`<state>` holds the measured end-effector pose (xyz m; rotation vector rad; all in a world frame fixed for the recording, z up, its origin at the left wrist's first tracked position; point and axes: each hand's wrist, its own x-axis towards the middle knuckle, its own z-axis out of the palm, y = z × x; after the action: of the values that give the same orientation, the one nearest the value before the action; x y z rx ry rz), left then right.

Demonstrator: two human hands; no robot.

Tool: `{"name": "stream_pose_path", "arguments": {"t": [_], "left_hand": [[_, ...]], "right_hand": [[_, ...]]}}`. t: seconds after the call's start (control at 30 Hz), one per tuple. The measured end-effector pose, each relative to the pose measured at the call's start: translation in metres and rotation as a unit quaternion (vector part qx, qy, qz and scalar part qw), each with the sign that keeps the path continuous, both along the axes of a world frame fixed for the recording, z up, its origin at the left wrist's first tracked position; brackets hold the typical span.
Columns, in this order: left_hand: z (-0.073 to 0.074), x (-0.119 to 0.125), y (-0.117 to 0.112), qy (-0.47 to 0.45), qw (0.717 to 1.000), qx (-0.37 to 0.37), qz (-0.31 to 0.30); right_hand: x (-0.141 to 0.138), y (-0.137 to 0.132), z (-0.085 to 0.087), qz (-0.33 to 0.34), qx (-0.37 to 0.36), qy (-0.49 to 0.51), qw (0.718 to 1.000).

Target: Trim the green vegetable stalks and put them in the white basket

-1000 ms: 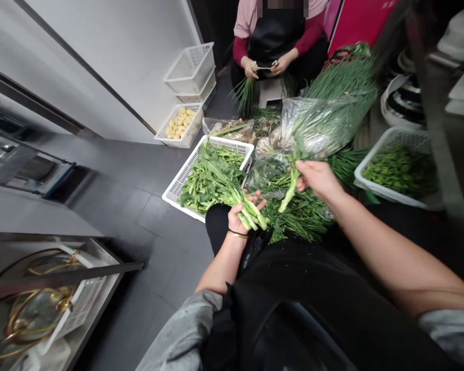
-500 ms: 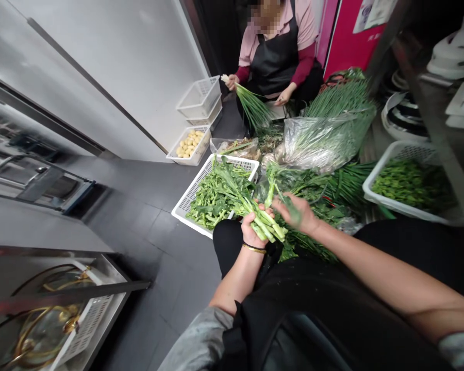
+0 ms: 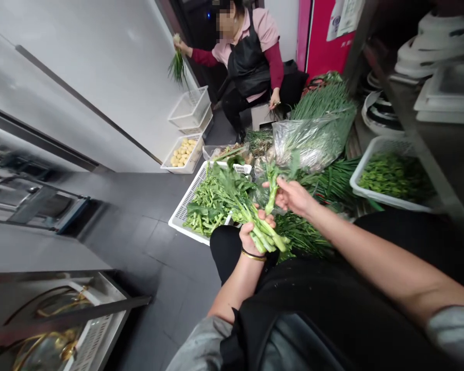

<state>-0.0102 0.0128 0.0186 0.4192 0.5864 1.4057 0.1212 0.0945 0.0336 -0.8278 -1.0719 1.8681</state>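
My left hand [image 3: 251, 237] is closed round a bunch of leafy green stalks [image 3: 261, 226]. Their pale cut ends point towards me and their leaves lie over the white basket [image 3: 189, 234]. A gold-coloured band circles that wrist. My right hand [image 3: 296, 197] is closed, thumb and fingers pinching at a single thick stalk [image 3: 272, 193]. This stalk stands nearly upright just above the left fingers; whether they also touch it I cannot tell. Cut green stems [image 3: 206, 208] fill the basket beyond my knee. More loose greens [image 3: 301, 232] lie below my right forearm.
Opposite sits a co-worker [image 3: 251, 62] holding up a bunch of spring onions [image 3: 177, 67]. A plastic bag of spring onions [image 3: 313, 139] lies between us. Left stand a basket of potatoes [image 3: 183, 153] and stacked white baskets [image 3: 191, 108]. Right are a tub of greens [image 3: 394, 178] and a shelf [image 3: 433, 154].
My right hand has come to the upright stalk and pinches it, no longer blurred. My left hand keeps its bunch. The co-worker has swung the spring onions out to the left and up.
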Motion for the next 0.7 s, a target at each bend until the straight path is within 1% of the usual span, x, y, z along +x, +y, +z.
{"name": "stream_pose_path", "arguments": {"t": [0.03, 0.1, 0.17, 0.27, 0.37, 0.4, 0.43, 0.47, 0.5, 0.53, 0.57, 0.6, 0.63, 0.67, 0.7], "left_hand": [[0.001, -0.001, 0.001, 0.003, 1.0, 0.0, 0.012], [0.003, -0.005, 0.002, 0.012, 0.999, -0.005, 0.03], [0.002, -0.01, 0.001, 0.024, 0.999, -0.016, 0.035], [-0.003, -0.012, -0.001, 0.032, 0.999, -0.03, 0.015], [-0.008, -0.007, -0.003, 0.034, 0.998, -0.027, -0.033], [-0.008, -0.005, -0.002, 0.037, 0.998, -0.025, -0.048], [-0.009, -0.004, -0.002, 0.04, 0.997, -0.024, -0.055], [-0.009, -0.003, 0.0, 0.04, 0.998, -0.022, -0.053], [-0.008, -0.005, 0.002, 0.039, 0.998, -0.02, -0.043], [-0.006, -0.008, 0.004, 0.038, 0.999, -0.016, -0.022], [-0.004, -0.012, 0.006, 0.037, 0.999, -0.011, 0.004], [-0.002, -0.017, 0.008, 0.036, 0.999, -0.004, 0.029], [0.0, -0.024, 0.01, 0.036, 0.998, 0.004, 0.049], [0.002, -0.029, 0.011, 0.037, 0.997, 0.011, 0.064], [0.004, -0.035, 0.011, 0.039, 0.997, 0.018, 0.071]], "right_hand": [[-0.008, -0.01, -0.004, -0.011, -0.012, 0.05, 0.999], [-0.013, -0.025, -0.01, -0.018, -0.03, 0.12, 0.992], [-0.006, -0.025, -0.011, -0.013, -0.026, 0.137, 0.99], [0.006, -0.005, 0.001, -0.013, 0.013, 0.092, 0.996], [0.003, 0.014, 0.014, -0.047, 0.065, -0.038, 0.996], [-0.001, 0.015, 0.015, -0.075, 0.091, -0.096, 0.988], [-0.005, 0.014, 0.015, -0.115, 0.123, -0.149, 0.974], [-0.008, 0.009, 0.012, -0.161, 0.165, -0.192, 0.954], [-0.009, 0.001, 0.007, -0.201, 0.216, -0.222, 0.93], [-0.008, -0.009, 0.0, -0.225, 0.273, -0.235, 0.905], [-0.004, -0.02, -0.009, -0.224, 0.329, -0.236, 0.887], [0.003, -0.031, -0.02, -0.187, 0.379, -0.232, 0.876], [0.012, -0.04, -0.032, -0.115, 0.416, -0.239, 0.87], [0.022, -0.047, -0.043, -0.027, 0.43, -0.27, 0.861], [0.032, -0.051, -0.051, 0.058, 0.424, -0.319, 0.846]]}}
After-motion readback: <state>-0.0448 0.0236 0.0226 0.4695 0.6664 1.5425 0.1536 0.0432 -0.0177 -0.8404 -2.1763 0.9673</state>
